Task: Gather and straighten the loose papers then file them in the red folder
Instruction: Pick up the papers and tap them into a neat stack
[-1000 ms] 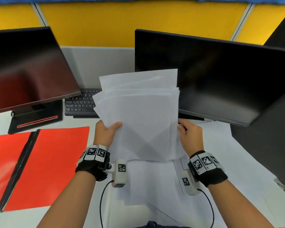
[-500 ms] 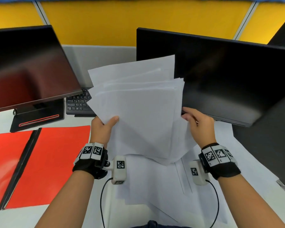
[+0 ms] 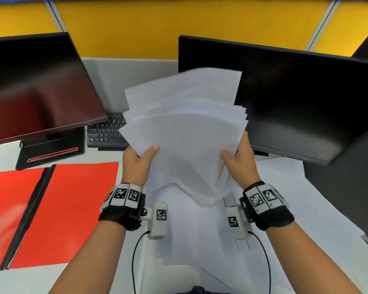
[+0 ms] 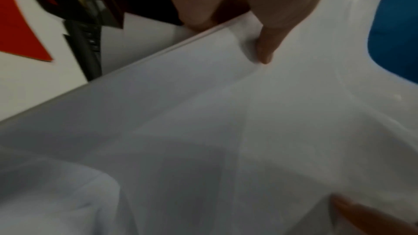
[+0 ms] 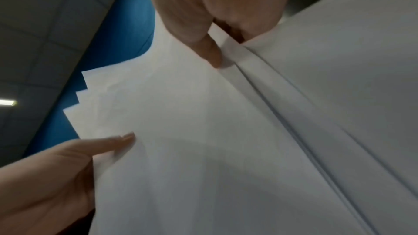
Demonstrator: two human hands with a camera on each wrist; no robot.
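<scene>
I hold an uneven stack of white papers (image 3: 185, 132) upright above the desk, its sheets fanned at the top. My left hand (image 3: 139, 161) pinches the stack's left edge, thumb on the front sheet; the same grip shows in the left wrist view on the papers (image 4: 203, 113). My right hand (image 3: 240, 160) grips the right edge, thumb in front, fingers behind, with the papers (image 5: 203, 131) filling the right wrist view. The red folder (image 3: 68, 209) lies open and flat on the desk to the left. More loose white sheets (image 3: 200, 240) lie on the desk under my hands.
Two dark monitors stand behind, the left monitor (image 3: 36, 85) and the right monitor (image 3: 302, 98). A black keyboard (image 3: 106, 132) sits between them at the back. A dark panel (image 3: 353, 187) borders the desk on the right.
The stack has tilted and risen, with its top sheets fanning further to the right. My right hand has shifted so that its thumb now lies on the front of the papers.
</scene>
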